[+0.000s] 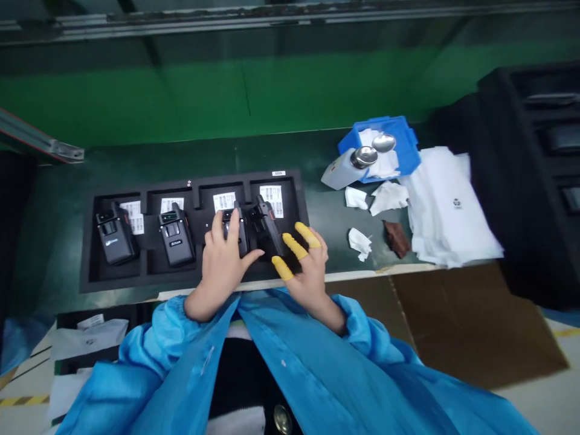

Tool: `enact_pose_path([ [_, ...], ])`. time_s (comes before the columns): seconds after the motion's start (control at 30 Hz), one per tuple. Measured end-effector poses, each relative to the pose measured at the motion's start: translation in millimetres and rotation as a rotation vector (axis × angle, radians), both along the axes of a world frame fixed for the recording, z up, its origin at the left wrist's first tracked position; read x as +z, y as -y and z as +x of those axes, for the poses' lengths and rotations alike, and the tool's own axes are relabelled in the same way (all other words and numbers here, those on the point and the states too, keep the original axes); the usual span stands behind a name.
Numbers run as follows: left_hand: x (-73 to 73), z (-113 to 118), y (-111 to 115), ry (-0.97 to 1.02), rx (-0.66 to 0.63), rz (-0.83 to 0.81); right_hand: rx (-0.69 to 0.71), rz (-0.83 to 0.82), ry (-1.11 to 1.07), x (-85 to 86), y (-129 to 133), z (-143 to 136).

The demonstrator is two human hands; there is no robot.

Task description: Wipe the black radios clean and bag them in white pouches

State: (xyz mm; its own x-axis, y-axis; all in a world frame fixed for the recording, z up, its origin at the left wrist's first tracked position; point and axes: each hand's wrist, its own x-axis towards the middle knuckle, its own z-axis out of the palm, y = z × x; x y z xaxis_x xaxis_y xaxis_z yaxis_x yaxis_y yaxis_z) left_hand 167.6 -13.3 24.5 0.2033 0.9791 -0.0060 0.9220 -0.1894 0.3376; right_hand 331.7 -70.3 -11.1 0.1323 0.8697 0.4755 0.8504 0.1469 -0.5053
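A black foam tray (170,187) with several compartments holds small black two-way radios. My left hand (220,260) lies over the radio (243,232) in the third compartment, its fingers stretched along the upper left and the thumb spread past the lower end. In the right-hand compartment another radio (270,226) lies tilted. My right hand (308,263), with yellow finger cots on three fingers, is beside that radio's lower end, fingers apart; contact is unclear. To the left lie a radio marked Riton (176,238) and one more radio (116,238). White barcode labels (272,196) sit in the compartments.
Right of the tray stand a blue bin (408,148) with white tissues and a white metal-topped bottle (339,172). Crumpled tissues (389,196), a brown scrap (397,238) and stacked white bags (451,211) lie nearby. Black foam trays (502,181) are piled far right, above cardboard (471,326).
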Motion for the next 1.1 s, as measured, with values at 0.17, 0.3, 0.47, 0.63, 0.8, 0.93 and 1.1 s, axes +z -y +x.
enact_pose_path([
  [0.17,-2.9,-4,-3,0.139,0.031,-0.014,0.066,0.031,-0.082,1.4,-1,-11],
  [0.3,-2.0,-9,-5,0.204,0.013,0.002,0.039,-0.050,-0.125,1.3,-1,-12],
  [0.47,5.6,-9,-7,0.080,0.034,0.010,0.039,-0.108,-0.152,0.6,0,-12],
  [0.63,7.1,-8,-9,0.011,-0.013,0.013,0.054,-0.014,-0.146,1.7,-1,-12],
  [0.8,9.1,-29,-21,0.469,0.183,-0.131,0.222,-0.101,-0.268,11.2,-14,-5],
  [0.93,9.7,-41,-24,0.986,0.348,-0.378,0.208,-0.358,-0.257,21.4,-35,-5],
  [1.1,11.1,-37,-15,1.252,0.282,-0.542,0.216,-0.512,-0.082,30.5,-53,-11],
])
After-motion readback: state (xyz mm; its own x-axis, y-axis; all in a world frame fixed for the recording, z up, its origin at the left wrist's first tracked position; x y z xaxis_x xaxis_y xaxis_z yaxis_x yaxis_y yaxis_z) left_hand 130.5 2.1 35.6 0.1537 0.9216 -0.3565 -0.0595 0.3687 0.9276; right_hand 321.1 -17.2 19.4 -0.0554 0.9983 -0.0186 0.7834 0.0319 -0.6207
